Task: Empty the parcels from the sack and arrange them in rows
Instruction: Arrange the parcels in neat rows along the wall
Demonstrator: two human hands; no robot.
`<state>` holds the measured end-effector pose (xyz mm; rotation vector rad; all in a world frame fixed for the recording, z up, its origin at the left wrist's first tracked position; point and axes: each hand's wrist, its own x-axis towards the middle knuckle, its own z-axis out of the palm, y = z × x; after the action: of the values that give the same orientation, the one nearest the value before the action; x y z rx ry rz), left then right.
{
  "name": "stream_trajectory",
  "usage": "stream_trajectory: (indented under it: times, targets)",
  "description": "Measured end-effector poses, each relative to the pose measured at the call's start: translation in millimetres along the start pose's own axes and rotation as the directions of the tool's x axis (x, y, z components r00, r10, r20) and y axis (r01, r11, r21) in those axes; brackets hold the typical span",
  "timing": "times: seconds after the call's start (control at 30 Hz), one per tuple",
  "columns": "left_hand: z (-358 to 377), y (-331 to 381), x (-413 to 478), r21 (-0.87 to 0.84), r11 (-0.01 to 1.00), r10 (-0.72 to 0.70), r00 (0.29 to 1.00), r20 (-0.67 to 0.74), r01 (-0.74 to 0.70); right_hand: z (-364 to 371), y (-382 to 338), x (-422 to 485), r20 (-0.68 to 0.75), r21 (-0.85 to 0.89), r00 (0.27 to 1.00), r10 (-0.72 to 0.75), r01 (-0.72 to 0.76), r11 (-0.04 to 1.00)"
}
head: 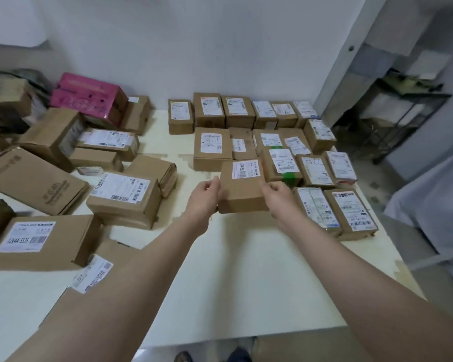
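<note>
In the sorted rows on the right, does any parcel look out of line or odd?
Yes. The green-taped parcel in the third row lies askew and seems to overlap the parcel behind it.

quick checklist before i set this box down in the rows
1. Grip: left hand and right hand each hold a side of the box: ok.
2. Label faces up like the others: ok.
3. Room to set down: bare table in front of the rows: ok.
4. Box resting on the table or lifted: cannot tell.
5. Lined up with the green-taped parcel beside it: not ok, it sits further forward.
6. Left pile sorted: not ok, jumbled.
</note>
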<state>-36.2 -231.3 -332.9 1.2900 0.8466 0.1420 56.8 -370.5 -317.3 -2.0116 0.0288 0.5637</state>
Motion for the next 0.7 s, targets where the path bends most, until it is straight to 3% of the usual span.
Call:
stream_trajectory:
  times: [0.07, 0.17, 0.23, 0.4, 0.5, 0.63, 0.7]
  targets:
    - [4, -20, -3, 0.077, 0.994, -0.076, 0.996, 0.054, 0.072, 5, 27, 2, 0.015, -0.069, 1.000, 0.025, -0.024, 0.997]
    - [10, -47, -5, 0.222, 0.958, -0.216, 0.967, 0.133, 0.183, 11, 56, -5, 0.157, -0.133, 0.971, 0.179, -0.159, 0.978]
    - [15, -62, -5, 0.242, 0.945, -0.260, 0.954, 0.153, 0.218, 13, 72, -5, 0.232, -0.155, 0.951, 0.206, -0.173, 0.973]
    - [37, -75, 10, 0.204, 0.965, -0.186, 0.979, 0.080, 0.166, 22, 87, 17, 0.274, -0.226, 0.957, 0.091, -0.028, 0.974]
    - [47, -75, 21, 0.197, 0.971, -0.153, 0.985, 0.077, 0.135, 25, 86, 32, 0.212, -0.308, 0.977, 0.032, 0.036, 0.951]
    - [54, -67, 37, 0.283, 0.954, -0.093, 0.995, -0.040, 0.101, 17, 76, 41, 0.060, -0.541, 0.991, -0.117, 0.131, 0.831]
    - [54, -53, 45, 0.341, 0.933, -0.071, 0.988, -0.134, 0.113, 17, 63, 47, 0.052, -0.583, 0.978, -0.204, 0.195, 0.789]
